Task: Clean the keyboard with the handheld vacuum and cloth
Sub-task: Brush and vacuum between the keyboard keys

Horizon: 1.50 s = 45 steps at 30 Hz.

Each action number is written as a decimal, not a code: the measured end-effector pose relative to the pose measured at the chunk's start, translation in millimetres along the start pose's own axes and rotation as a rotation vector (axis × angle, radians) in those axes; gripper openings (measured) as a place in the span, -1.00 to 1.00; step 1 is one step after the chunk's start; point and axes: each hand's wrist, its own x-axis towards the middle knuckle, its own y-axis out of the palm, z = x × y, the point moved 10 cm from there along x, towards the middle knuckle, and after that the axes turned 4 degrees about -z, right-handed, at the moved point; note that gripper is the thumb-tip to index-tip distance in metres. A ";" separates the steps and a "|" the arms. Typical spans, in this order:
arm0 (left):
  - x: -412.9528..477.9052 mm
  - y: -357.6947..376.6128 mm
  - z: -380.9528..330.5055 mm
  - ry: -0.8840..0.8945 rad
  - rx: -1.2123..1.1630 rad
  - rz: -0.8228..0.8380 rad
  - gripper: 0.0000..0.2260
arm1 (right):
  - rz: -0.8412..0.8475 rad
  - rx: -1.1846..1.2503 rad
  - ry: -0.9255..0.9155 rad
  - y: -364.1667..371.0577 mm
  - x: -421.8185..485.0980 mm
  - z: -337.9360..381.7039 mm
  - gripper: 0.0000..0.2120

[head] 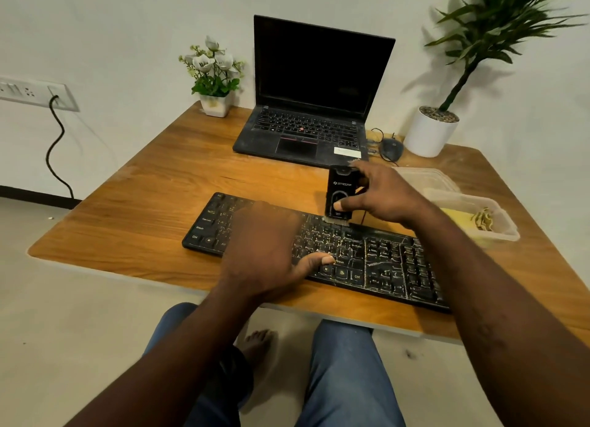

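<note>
From the head view, the vacuuming step is in hand. The keyboard (319,254) lies across the near part of the wooden worktop (143,203), running from about 9 o'clock to 4 o'clock of the frame's middle, its right half streaked with pale dust between the keys. The right hand (380,193) holds the handheld vacuum (340,192) upright, fingers clamped around its black body with the thumb pressed on its front face; the nozzle sits on the keyboard's far edge, at about 12 o'clock of the keyboard's middle. The left hand (265,251) rests flat on the middle keys, fingers loosely spread with nothing in them, seemingly steadying the board.

The next move, as a judgement, calls for drawing the nozzle toward 4 o'clock over the dusty right-hand keys while the left hand keeps the board from sliding.

The left hand is blurred, so its exact contact with the keys is hard to tell, and it hides the keys beneath. The right hand covers the vacuum's right side. The keyboard's right end is partly hidden by the right forearm. A clear plastic container (472,219) at 3 o'clock holds something yellow that may be the cloth, but this cannot be made out. A laptop (319,91) stands at 12 o'clock.
</note>
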 end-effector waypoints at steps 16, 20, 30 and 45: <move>0.8 3.0 0.1 0.002 0.007 0.010 -0.22 | -0.172 -0.196 -0.068 -32.0 -13.0 9.8 -0.41; 1.4 2.7 0.2 -0.002 0.004 0.005 -0.23 | 0.055 -0.135 -0.071 -13.7 -18.7 7.1 -0.45; 1.4 2.5 -0.1 -0.005 0.010 0.011 -0.22 | 0.018 -0.012 -0.069 -7.7 -20.6 6.3 -0.44; 1.1 3.0 -0.6 0.002 0.021 0.021 -0.23 | -0.207 -0.310 -0.110 -6.3 -6.7 20.9 -0.38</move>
